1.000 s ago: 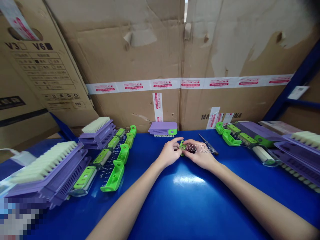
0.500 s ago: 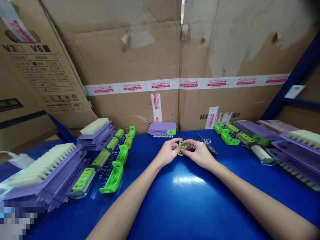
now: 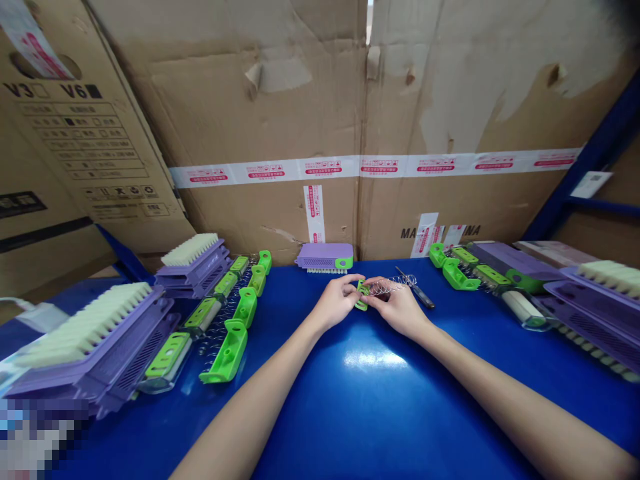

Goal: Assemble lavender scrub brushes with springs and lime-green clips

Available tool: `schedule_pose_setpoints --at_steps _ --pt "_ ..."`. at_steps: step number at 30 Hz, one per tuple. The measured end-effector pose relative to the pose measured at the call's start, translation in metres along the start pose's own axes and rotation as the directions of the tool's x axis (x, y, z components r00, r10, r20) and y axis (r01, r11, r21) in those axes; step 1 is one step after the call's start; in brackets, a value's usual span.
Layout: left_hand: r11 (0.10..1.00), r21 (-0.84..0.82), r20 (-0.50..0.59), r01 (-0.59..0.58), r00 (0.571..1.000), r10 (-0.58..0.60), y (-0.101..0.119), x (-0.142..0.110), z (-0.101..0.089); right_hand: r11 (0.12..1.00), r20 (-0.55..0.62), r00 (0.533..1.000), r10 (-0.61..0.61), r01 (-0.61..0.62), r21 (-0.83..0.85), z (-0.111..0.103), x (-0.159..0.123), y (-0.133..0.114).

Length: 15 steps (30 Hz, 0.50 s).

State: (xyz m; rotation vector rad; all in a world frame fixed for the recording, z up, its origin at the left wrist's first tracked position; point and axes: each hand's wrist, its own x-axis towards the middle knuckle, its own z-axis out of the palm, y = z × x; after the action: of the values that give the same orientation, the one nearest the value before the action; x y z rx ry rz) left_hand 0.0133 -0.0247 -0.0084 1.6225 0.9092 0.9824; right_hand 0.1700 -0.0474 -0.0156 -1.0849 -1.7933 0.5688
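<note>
Between my two hands is a small green plastic part [image 3: 361, 305], partly covered by fingers. My left hand [image 3: 339, 300] pinches it from the left. My right hand [image 3: 397, 303] has its thumb and fingers closed on a coiled metal spring [image 3: 384, 287], holding one end against the green part. The spring's free end sticks out to the right above my knuckles. Behind my right hand lies a screwdriver-like tool [image 3: 423, 295] with a dark handle. A purple brush [image 3: 325, 256] with a green end stands at the back, bristles down.
Left on the blue table [image 3: 300, 413] are stacked purple brush heads [image 3: 90, 333], a row of green plastic brackets [image 3: 227, 350], loose springs and clear-cased green pieces [image 3: 170, 353]. More brackets [image 3: 457, 275] and purple brush parts [image 3: 590, 313] lie right. Cardboard [image 3: 265, 120] walls the back.
My hands stay nearly in place at the green part. The spring's free end has shifted slightly up and left, and the view has moved a little.
</note>
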Motion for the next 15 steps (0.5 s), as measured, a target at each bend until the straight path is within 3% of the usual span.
schedule_pose_setpoints --at_steps 8,15 --pt "0.999 -0.052 0.031 0.015 0.999 -0.013 0.0025 -0.0002 -0.0015 0.997 -0.002 1.0 0.009 -0.01 -0.071 0.0005 0.0004 0.0015" --pt "0.996 -0.082 0.042 0.031 0.999 -0.028 0.0025 0.0001 -0.0013 0.992 -0.009 0.997 -0.073 0.071 -0.1 0.001 0.002 0.0026"
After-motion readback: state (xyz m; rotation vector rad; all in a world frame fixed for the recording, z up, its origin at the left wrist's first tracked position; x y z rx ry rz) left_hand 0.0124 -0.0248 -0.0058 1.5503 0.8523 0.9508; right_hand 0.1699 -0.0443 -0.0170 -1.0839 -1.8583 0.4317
